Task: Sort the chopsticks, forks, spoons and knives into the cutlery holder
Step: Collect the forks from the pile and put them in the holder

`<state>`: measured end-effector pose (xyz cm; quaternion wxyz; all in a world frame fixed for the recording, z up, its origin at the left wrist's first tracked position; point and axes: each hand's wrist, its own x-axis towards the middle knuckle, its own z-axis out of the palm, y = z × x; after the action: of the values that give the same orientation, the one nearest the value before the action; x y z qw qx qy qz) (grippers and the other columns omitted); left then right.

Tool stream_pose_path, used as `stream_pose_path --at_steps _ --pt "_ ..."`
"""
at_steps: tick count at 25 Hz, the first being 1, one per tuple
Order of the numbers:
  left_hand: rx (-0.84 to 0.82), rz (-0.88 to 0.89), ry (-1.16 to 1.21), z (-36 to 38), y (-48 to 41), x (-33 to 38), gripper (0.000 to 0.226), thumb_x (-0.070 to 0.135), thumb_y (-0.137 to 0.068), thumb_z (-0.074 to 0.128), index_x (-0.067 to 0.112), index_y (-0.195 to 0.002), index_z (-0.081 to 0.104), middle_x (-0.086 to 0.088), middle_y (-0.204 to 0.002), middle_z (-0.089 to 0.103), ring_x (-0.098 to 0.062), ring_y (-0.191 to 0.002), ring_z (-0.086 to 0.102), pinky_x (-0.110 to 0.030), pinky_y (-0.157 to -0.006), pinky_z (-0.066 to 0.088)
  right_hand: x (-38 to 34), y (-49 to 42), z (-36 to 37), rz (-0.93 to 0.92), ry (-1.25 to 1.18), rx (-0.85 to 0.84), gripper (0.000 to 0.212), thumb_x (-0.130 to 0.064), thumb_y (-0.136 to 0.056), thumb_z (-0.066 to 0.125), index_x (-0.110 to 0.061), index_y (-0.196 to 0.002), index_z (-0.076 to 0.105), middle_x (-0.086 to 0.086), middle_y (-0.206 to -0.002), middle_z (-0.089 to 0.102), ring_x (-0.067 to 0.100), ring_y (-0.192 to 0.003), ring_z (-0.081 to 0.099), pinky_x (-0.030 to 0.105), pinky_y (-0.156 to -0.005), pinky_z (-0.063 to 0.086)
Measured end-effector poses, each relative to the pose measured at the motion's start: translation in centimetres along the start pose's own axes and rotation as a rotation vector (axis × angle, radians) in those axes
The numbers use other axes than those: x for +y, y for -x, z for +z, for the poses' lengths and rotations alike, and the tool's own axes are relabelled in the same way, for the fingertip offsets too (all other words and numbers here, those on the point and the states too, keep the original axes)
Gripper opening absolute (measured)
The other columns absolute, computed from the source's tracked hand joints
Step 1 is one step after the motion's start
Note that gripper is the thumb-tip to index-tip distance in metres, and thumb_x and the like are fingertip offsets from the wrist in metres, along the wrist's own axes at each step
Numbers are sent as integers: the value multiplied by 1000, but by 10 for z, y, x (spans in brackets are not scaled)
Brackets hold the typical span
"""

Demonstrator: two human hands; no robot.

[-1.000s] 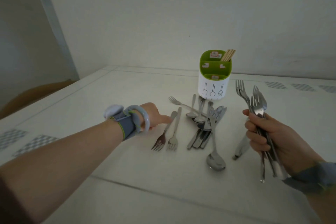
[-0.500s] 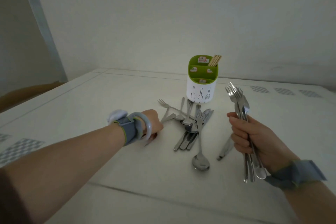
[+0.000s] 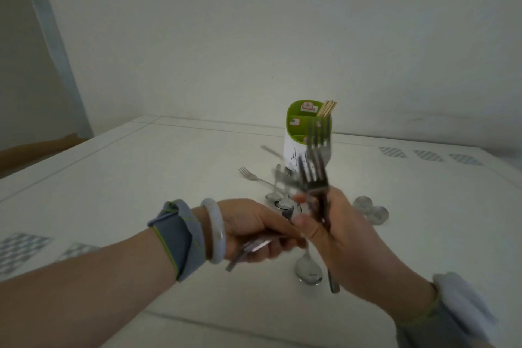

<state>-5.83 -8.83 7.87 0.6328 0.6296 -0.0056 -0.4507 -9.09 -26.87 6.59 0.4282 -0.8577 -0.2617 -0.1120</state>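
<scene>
My right hand point(image 3: 336, 230) grips a bunch of forks point(image 3: 317, 167), tines up, in front of the green and white cutlery holder point(image 3: 299, 133). Wooden chopsticks point(image 3: 327, 108) stand in the holder's back compartment. My left hand point(image 3: 254, 230) is closed on fork handles point(image 3: 248, 250) and meets the right hand at the middle. On the table lie a single fork point(image 3: 250, 174), a large spoon point(image 3: 308, 270) and more spoons point(image 3: 370, 209); the rest of the pile is hidden behind my hands. The picture is blurred by motion.
The white table point(image 3: 141, 178) runs to a wall behind the holder. Grey patterned patches point(image 3: 423, 155) mark the table's right and left sides. A brown floor edge point(image 3: 36, 150) shows at the far left.
My left hand picked forks off the table and swung right to meet my right hand. The right hand moved left and towards me with its bunch of forks.
</scene>
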Motion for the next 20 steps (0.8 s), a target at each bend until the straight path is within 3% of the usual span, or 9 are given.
stream_pose_path --at_steps 4,6,7,8,10,11,13,16,20 --pt "-143 -32 185 17 -11 6 22 9 -90 48 7 -74 62 1 -54 59 -2 -38 49 -6 -35 41 4 -2 -1 19 133 -43 47 -73 -76 31 -29 -84 44 -12 -69 65 1 -58 60 17 -49 48" --pt "-184 -32 187 15 -18 14 20 19 -83 56 4 -78 68 -3 -62 67 -4 -42 57 -10 -36 46 12 -7 -11 69 137 27 46 -73 -72 31 -29 -78 43 -24 -64 63 -9 -57 58 10 -46 44" --pt "-152 -14 129 12 -23 17 22 23 -80 58 5 -78 70 -3 -63 69 -5 -44 59 -12 -36 47 17 -9 -17 126 104 63 46 -72 -72 31 -28 -78 44 -16 -58 62 -9 -52 57 7 -43 42" --pt "-43 26 62 6 -31 23 21 23 -82 59 6 -77 70 -3 -62 70 -6 -44 61 -13 -35 47 23 -10 -22 202 54 93 48 -70 -73 32 -25 -78 47 -8 -54 60 -5 -46 56 8 -41 40" --pt "382 176 -69 -20 -52 38 19 15 -89 55 5 -80 68 -3 -59 69 -11 -46 63 -17 -40 50 39 -10 -32 376 -80 132 50 -62 -84 35 -15 -82 51 -1 -53 59 4 -39 52 15 -39 42" --pt "629 247 -191 -36 -64 48 16 11 -91 52 4 -87 66 -5 -66 70 -15 -55 65 -21 -49 54 48 -10 -38 458 -169 151 49 -55 -90 37 -9 -83 51 1 -52 59 10 -39 51 21 -38 42" --pt "981 241 -779 -76 -80 61 26 6 -94 45 2 -113 61 -12 -107 67 -26 -96 64 -31 -82 50 59 -11 -44 582 -377 203 42 -42 -96 41 -4 -82 52 4 -51 60 16 -39 49 25 -36 41" --pt "848 78 -1437 -113 -108 49 41 13 -99 36 13 -140 37 -7 -149 37 -20 -136 33 -24 -107 20 68 -12 -47 698 -616 245 29 -31 -97 45 -5 -89 54 9 -54 59 14 -37 48 22 -34 39" --pt "776 155 -1593 -129 -117 33 29 24 -98 40 16 -122 53 -5 -136 51 -21 -136 31 -34 -107 25 76 -14 -47 746 -764 249 23 -24 -97 48 -2 -96 55 12 -62 58 13 -39 51 22 -34 40"
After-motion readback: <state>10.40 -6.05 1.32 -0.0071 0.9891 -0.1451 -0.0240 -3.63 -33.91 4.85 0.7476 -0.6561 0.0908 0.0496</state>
